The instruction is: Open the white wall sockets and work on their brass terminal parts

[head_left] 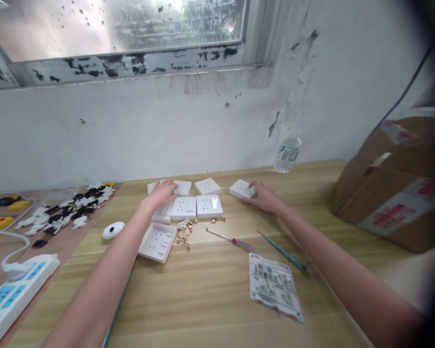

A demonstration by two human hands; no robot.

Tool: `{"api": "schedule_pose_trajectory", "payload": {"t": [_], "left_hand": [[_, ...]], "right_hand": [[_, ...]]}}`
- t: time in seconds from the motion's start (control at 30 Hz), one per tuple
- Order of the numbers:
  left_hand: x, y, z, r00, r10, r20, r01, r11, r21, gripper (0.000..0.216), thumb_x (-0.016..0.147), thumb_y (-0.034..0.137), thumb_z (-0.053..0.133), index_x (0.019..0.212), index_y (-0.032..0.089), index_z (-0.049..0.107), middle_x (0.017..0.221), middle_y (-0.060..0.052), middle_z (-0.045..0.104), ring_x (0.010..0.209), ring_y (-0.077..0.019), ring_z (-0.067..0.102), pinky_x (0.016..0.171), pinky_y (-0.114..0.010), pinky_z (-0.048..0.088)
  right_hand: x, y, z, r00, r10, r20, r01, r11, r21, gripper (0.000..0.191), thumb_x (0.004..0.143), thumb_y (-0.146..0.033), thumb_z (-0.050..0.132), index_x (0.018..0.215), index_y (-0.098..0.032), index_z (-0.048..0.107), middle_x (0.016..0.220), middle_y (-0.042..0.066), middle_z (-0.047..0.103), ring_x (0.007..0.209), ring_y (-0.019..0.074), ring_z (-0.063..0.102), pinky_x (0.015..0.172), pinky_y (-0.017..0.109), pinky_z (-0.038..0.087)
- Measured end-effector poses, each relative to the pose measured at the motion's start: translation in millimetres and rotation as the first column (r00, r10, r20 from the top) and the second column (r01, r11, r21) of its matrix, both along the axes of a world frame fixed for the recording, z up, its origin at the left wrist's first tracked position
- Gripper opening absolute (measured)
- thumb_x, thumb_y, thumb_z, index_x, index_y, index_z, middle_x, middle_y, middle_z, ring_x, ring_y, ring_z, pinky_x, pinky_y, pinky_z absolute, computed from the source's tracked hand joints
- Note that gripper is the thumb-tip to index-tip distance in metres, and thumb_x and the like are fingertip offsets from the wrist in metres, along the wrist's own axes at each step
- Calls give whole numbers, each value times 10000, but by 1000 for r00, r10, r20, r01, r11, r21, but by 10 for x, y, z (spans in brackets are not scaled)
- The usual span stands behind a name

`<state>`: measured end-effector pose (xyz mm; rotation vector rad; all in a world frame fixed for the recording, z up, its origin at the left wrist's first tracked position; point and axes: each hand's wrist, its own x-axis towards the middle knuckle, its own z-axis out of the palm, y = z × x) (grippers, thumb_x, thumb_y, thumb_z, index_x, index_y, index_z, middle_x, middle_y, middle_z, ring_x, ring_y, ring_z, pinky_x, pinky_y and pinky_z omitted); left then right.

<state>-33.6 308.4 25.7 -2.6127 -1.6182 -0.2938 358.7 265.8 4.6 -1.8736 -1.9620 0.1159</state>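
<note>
In the head view, my right hand (pixel 264 197) is closed on the edge of a white wall socket (pixel 241 188) at the right end of a group of several sockets. My left hand (pixel 162 194) lies over the left part of that group, fingers stretched out across the sockets; what is under the palm is hidden. Near it are a socket with a switch (pixel 183 208) and another such socket (pixel 209 206). Closer to me, an upturned socket cover (pixel 158 242) shows its hollow inside. Small brass pieces (pixel 183 240) and a white plastic part (pixel 183 224) lie beside it.
A screwdriver (pixel 235 241), a green pointed tool (pixel 286 253) and a grey metal-and-plastic plate (pixel 274 286) lie mid-table. A bottle (pixel 288 153) stands by the wall. A cardboard box (pixel 395 183) is right; a power strip (pixel 21 295), loose parts (pixel 72 208) and a white oval device (pixel 113 230) are left.
</note>
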Motion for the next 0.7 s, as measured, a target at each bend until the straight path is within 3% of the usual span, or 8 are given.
{"api": "schedule_pose_trajectory", "payload": {"t": [0.17, 0.27, 0.33, 0.43, 0.5, 0.6, 0.7], "left_hand": [[-1, 16, 0, 996, -84, -20, 84, 996, 7, 264, 861, 240, 516, 1105, 224, 616, 1181, -91, 610, 1116, -296, 505, 958, -444, 344], [6, -44, 30, 989, -147, -4, 147, 989, 10, 212, 857, 209, 521, 1027, 219, 647, 1100, -71, 635, 1072, -260, 524, 960, -416, 344], [20, -103, 56, 982, -190, 14, 190, 982, 9, 180, 854, 221, 542, 992, 215, 657, 1052, -59, 645, 1037, -236, 538, 951, -390, 356], [40, -232, 115, 970, -237, 49, 236, 972, 15, 172, 858, 270, 563, 988, 205, 655, 1018, -56, 646, 1002, -223, 543, 924, -367, 379], [35, -356, 170, 964, -256, 73, 255, 967, 21, 186, 865, 291, 563, 1000, 196, 649, 1019, -60, 643, 998, -222, 538, 915, -360, 384], [-34, -584, 263, 956, -276, 101, 276, 961, 12, 217, 858, 321, 576, 1027, 198, 638, 997, -53, 646, 978, -216, 542, 881, -337, 403], [-171, -799, 327, 956, -269, 118, 271, 962, 1, 216, 852, 322, 583, 1031, 213, 635, 1014, -47, 641, 982, -213, 547, 872, -331, 408]], "right_hand": [[-7, -294, 199, 988, 122, 92, -123, 992, 5, 472, 801, -586, 524, 1059, -193, 562, 1205, 153, 539, 1125, 323, 496, 939, 454, 378], [-85, -809, 398, 929, 312, 199, -333, 940, 77, 375, 866, -510, 483, 1062, -204, 576, 1189, 133, 553, 1102, 296, 516, 925, 451, 395], [-169, -1238, 469, 875, 443, 193, -457, 889, 34, 303, 896, -462, 468, 1048, -228, 585, 1159, 104, 579, 1079, 263, 536, 908, 425, 417], [-287, -1824, 424, 797, 572, 196, -570, 819, -71, 271, 881, -428, 517, 1098, -280, 585, 1168, 70, 591, 1084, 256, 543, 894, 428, 439], [-350, -2097, 322, 779, 596, 196, -585, 803, -118, 313, 853, -376, 566, 1154, -292, 570, 1213, 70, 582, 1084, 263, 553, 891, 434, 453], [-468, -2312, 186, 778, 595, 200, -586, 803, -109, 493, 808, -299, 614, 1285, -262, 497, 1278, 99, 559, 1119, 294, 543, 892, 452, 467], [-673, -2381, 175, 752, 635, 177, -625, 772, -117, 545, 772, -237, 644, 1298, -233, 503, 1303, 119, 547, 1139, 321, 531, 910, 483, 454]]}}
